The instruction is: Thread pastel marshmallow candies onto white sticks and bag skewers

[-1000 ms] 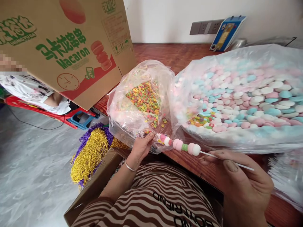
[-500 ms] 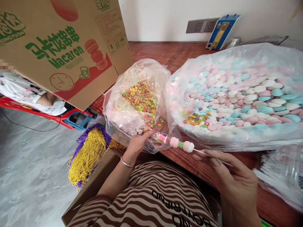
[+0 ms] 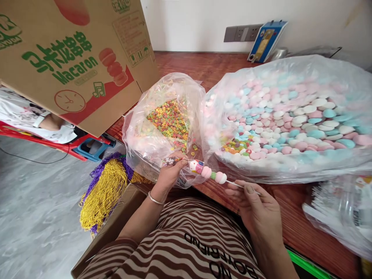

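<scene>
Since the earlier frame the right hand (image 3: 255, 205) has slid up the candy skewer (image 3: 213, 175), fingers pinching its white stick; left hand (image 3: 171, 172) fingers pinch the tip. Pink, white, green pieces. Carton (image 3: 72, 58) at 10 o'clock reads "Macaron".

A bag of cereal rings (image 3: 170, 120) sits on the table (image 3: 209, 66), left of a bag of marshmallows (image 3: 290, 116); a cardboard box (image 3: 72, 58) stands further left.

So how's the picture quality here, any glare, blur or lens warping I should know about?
Head view: soft even daylight, no hard shadows; sheen on the clear plastic bag of pastel candies hazes its edges; the clear wrapper stack at lower right is smeared; wide-angle bending tilts the brown cardboard Macaron box; both hands stay sharp.
</scene>
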{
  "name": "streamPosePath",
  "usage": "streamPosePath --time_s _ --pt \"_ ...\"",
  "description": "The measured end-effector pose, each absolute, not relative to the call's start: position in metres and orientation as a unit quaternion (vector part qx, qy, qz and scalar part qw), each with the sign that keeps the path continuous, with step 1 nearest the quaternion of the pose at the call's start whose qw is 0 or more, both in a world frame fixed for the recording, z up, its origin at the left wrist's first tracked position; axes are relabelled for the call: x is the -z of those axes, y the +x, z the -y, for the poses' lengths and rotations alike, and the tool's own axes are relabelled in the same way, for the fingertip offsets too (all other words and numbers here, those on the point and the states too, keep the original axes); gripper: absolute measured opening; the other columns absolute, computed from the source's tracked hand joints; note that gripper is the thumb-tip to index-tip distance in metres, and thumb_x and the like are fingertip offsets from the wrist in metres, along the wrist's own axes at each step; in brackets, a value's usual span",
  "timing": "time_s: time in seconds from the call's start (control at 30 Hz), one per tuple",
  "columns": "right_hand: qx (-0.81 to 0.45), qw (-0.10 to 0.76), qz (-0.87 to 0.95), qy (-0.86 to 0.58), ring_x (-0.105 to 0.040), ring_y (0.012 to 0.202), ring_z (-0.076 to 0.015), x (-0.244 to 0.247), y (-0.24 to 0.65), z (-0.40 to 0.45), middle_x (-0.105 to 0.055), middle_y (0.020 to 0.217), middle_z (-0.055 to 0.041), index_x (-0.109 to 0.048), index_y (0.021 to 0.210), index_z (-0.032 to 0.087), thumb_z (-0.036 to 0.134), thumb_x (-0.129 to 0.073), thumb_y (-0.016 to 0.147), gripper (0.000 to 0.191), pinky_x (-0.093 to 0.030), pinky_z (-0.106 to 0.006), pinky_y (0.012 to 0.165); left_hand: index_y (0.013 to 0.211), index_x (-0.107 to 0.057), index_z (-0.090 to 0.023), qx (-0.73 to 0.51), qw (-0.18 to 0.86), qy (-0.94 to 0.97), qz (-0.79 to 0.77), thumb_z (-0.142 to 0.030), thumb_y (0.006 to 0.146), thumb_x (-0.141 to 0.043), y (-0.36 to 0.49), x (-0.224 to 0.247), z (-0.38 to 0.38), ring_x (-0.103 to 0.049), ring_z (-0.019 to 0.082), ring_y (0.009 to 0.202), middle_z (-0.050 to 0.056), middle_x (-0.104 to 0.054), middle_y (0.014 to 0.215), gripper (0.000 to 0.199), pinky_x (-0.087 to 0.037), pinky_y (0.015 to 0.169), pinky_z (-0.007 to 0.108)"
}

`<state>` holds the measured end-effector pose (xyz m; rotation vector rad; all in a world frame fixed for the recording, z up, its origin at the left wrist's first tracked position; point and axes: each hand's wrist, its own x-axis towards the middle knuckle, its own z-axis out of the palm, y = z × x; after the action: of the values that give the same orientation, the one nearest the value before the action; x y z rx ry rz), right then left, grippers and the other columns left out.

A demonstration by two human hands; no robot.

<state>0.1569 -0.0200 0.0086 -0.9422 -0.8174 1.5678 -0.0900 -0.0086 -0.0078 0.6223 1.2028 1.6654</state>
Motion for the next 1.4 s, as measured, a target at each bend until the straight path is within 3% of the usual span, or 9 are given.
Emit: streamPosePath --time_s 0.27,0.43,0.53,0.7,0.87,1.0,1.17,1.3,1.4 --pt "-0.76 0.356 0.358 -0.41 -0.034 0.043 -0.0051 -0.015 0.161 0.023 -0.042 0.054 0.008 -0.074 0.083 0.016 0.046 -0.083 0.079 0.032 -0.038 -0.018 0.038 0.076 -0.072 -0.018 -0.692 0.558 0.225 -0.399 -0.037 0.063 -0.095 -0.072 -0.003 0.007 -0.066 0.014 0.069 0.001 -0.071 0.076 0.032 -0.055 0.067 0.027" --pt "-0.726 0.362 0.403 -0.424 -0.033 0.045 -0.0062 -0.006 0.153 0.032 -0.039 0.055 0.0082 -0.066 0.078 0.018 0.05 -0.075 0.086 0.034 -0.032 -0.019 0.041 0.083 -0.075 -0.015 -0.668 0.61 0.175 -0.387 -0.035 0.065 -0.092 -0.062 -0.011 0.005 -0.07 0.018 0.076 0.006 -0.075 0.083 0.032 -0.057 0.071 0.029" --pt "-0.607 0.387 0.518 -0.463 -0.043 0.049 -0.009 0.0 0.146 0.039 -0.048 0.056 0.006 -0.067 0.086 0.019 0.043 -0.067 0.095 0.025 -0.036 -0.021 0.046 0.087 -0.074 -0.014 -0.661 0.65 0.092 -0.364 -0.028 0.067 -0.088 -0.056 -0.018 0.001 -0.071 0.019 0.083 0.006 -0.073 0.084 0.028 -0.058 0.079 0.03" --pt "-0.281 0.467 0.712 -0.443 -0.059 0.064 -0.0117 0.008 0.137 0.041 -0.064 0.074 0.001 -0.067 0.094 0.02 0.017 -0.062 0.096 0.007 -0.047 -0.023 0.06 0.095 -0.069 -0.016 -0.701 0.658 0.015 -0.275 -0.015 0.085 -0.073 -0.042 -0.03 -0.006 -0.06 0.007 0.066 -0.004 -0.059 0.072 0.01 -0.056 0.076 0.023" --pt "0.023 0.454 0.823 -0.34 -0.06 0.064 -0.0152 0.019 0.14 0.034 -0.067 0.074 -0.0023 -0.065 0.115 0.017 0.005 -0.065 0.09 0.027 -0.048 -0.027 0.061 0.09 -0.067 -0.015 -0.685 0.67 -0.018 -0.285 -0.021 0.095 -0.066 -0.034 -0.031 -0.01 -0.06 0.007 0.067 -0.002 -0.059 0.074 0.008 -0.056 0.073 0.022" --pt "0.088 0.433 0.848 -0.292 -0.059 0.064 -0.0172 0.024 0.142 0.031 -0.069 0.074 -0.0039 -0.064 0.12 0.015 0.005 -0.066 0.09 0.031 -0.047 -0.031 0.062 0.079 -0.063 -0.015 -0.675 0.658 -0.077 -0.325 -0.028 0.097 -0.065 -0.031 -0.029 -0.013 -0.065 0.01 0.072 0.001 -0.064 0.081 0.023 -0.058 0.078 0.028" --pt "-0.159 0.441 0.783 -0.408 -0.058 0.06 -0.0141 0.019 0.137 0.035 -0.066 0.07 -0.0014 -0.065 0.099 0.019 0.019 -0.057 0.1 0.008 -0.043 -0.028 0.059 0.079 -0.062 -0.016 -0.694 0.658 -0.012 -0.292 -0.034 0.093 -0.071 -0.028 -0.028 -0.012 -0.06 0.009 0.065 -0.002 -0.059 0.075 0.025 -0.057 0.081 0.029" --pt "-0.559 0.398 0.558 -0.465 -0.04 0.045 -0.0097 0.01 0.132 0.036 -0.045 0.054 0.0064 -0.061 0.082 0.021 0.043 -0.054 0.103 0.031 -0.035 -0.024 0.048 0.086 -0.065 -0.016 -0.689 0.678 0.032 -0.253 -0.036 0.095 -0.069 -0.029 -0.026 -0.01 -0.055 0.009 0.061 -0.005 -0.051 0.069 0.022 -0.056 0.079 0.029" --pt "-0.744 0.356 0.384 -0.415 -0.022 0.039 -0.0064 0.006 0.129 0.034 -0.025 0.048 0.0127 -0.059 0.077 0.02 0.053 -0.058 0.098 0.039 -0.034 -0.024 0.045 0.086 -0.064 -0.017 -0.68 0.692 0.04 -0.238 -0.038 0.095 -0.068 -0.03 -0.024 -0.009 -0.054 0.008 0.062 -0.005 -0.05 0.069 0.023 -0.056 0.078 0.028"
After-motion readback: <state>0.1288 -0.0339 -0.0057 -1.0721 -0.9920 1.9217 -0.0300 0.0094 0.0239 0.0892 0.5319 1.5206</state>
